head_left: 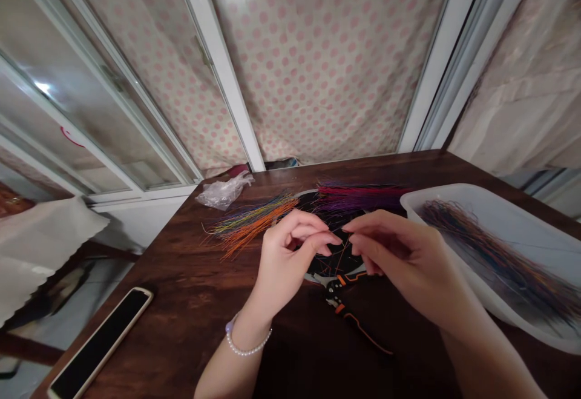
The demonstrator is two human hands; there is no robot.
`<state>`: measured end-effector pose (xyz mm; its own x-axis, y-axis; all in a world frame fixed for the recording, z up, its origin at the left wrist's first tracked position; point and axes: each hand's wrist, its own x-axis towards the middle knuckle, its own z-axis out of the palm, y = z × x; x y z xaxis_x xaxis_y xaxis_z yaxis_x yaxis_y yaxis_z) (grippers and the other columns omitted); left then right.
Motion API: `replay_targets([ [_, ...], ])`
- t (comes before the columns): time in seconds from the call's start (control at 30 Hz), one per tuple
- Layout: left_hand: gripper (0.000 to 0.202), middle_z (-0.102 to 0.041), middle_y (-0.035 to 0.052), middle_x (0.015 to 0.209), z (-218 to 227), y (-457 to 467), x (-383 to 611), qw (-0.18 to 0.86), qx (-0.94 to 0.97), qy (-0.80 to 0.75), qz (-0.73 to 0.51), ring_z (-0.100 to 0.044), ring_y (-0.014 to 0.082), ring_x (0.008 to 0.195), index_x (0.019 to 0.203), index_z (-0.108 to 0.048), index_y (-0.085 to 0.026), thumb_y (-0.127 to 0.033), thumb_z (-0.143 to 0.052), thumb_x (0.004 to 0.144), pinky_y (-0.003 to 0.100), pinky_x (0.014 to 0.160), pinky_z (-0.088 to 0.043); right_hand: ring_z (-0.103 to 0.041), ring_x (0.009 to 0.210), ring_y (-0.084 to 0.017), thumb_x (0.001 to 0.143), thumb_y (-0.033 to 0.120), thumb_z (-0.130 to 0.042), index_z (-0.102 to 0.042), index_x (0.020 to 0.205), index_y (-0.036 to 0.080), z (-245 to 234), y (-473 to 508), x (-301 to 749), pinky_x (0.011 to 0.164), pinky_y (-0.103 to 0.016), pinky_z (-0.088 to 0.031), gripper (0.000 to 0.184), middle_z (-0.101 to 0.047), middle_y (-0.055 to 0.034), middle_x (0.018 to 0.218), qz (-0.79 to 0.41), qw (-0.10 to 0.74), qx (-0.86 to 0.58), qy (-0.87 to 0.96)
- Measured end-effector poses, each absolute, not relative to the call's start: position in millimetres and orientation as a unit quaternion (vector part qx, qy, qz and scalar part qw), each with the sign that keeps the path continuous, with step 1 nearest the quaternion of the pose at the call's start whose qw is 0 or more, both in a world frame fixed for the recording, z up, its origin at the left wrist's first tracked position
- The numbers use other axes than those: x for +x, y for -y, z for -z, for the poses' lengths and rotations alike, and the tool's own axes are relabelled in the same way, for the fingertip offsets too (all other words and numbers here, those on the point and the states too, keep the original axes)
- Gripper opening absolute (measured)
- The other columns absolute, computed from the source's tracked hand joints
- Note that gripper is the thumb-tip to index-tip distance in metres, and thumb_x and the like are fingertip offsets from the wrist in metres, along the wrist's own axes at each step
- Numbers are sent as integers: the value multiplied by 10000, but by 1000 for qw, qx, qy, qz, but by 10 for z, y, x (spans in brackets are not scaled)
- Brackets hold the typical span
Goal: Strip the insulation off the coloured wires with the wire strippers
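Note:
My left hand (293, 247) and my right hand (397, 253) meet fingertip to fingertip above a dark round mat (324, 266) with a pale rim. Thumb and forefinger are pinched on each side; whatever lies between them is too fine to make out. Several thin wire offcuts (340, 257) are scattered on the mat below. Orange, yellow and blue wires (254, 223) lie in a bundle beyond my left hand. Behind my right hand is a purple and red wire bundle (358, 196). Black and orange wire cutters (336, 293) rest at the mat's near edge, jaws toward the left.
On the right stands a white plastic tub (447, 257) holding a long bundle of mixed wires (499, 247). A crumpled clear plastic bag (226, 191) sits at the table's far left. A phone (102, 341) lies near the left edge of the dark wooden table (181, 284).

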<state>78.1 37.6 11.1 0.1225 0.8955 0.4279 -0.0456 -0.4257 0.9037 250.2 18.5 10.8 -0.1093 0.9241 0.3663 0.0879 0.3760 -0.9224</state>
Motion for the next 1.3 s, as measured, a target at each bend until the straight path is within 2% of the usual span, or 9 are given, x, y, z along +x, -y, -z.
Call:
replay_targets([
  [0.13,122,-773,-6,650,-107,-347,813,452,590,-334,-579,-695,104,506,750,-654,-181,-80,-709,793,166,533,-592,-568,434,-84,855,308,-686,-662,1045,232,-96,-210,2465,415,-190,-482,206,-668,40,640,-478,527,-366,600],
  [0.27,123,-788,-10,673,-99,-342,830,457,569,-333,-597,-701,101,504,754,-688,-182,-69,-727,783,161,537,-604,-578,437,-82,865,308,-691,-665,1076,241,-72,-225,2473,416,-184,-484,222,-670,41,646,-495,523,-357,595],
  [0.43,178,-784,-19,663,-116,-337,842,453,570,-327,-603,-698,95,499,742,-745,-194,-22,-708,770,147,517,-595,-575,452,-70,878,235,-673,-719,1046,262,-26,-221,2510,423,-165,-484,177,-664,44,651,-471,527,-357,611],
  [0.7,266,-768,-32,651,-115,-325,872,437,579,-324,-607,-683,81,526,693,-799,-239,16,-726,719,134,525,-573,-644,574,-124,850,259,-721,-772,882,264,-57,-206,2481,515,-218,-555,60,-699,-3,692,-409,553,-380,619],
  [0.93,245,-769,-7,706,-81,-341,828,341,652,-308,-603,-699,128,650,722,-810,-258,-22,-755,755,213,609,-587,-670,756,-147,848,160,-709,-751,850,284,-54,-176,2479,637,-229,-561,131,-718,-10,812,-326,580,-368,650],
  [1.07,238,-772,-6,734,-85,-311,795,305,689,-300,-585,-700,124,648,762,-812,-264,-40,-739,796,217,615,-591,-641,624,-120,837,282,-759,-752,840,258,-58,-225,2520,557,-213,-547,25,-693,1,715,-445,563,-339,608],
  [1.17,234,-771,0,738,-107,-288,767,312,696,-292,-577,-700,130,620,763,-810,-264,-50,-728,809,227,588,-595,-602,528,-108,763,387,-826,-729,763,222,-71,-276,2548,462,-207,-506,192,-666,5,637,-553,527,-297,573],
  [1.3,181,-764,15,724,-141,-292,721,352,702,-266,-559,-704,134,623,751,-803,-242,-76,-753,801,220,580,-590,-598,538,-102,721,382,-860,-715,722,206,-79,-313,2559,486,-202,-501,227,-667,3,620,-598,477,-298,571],
])
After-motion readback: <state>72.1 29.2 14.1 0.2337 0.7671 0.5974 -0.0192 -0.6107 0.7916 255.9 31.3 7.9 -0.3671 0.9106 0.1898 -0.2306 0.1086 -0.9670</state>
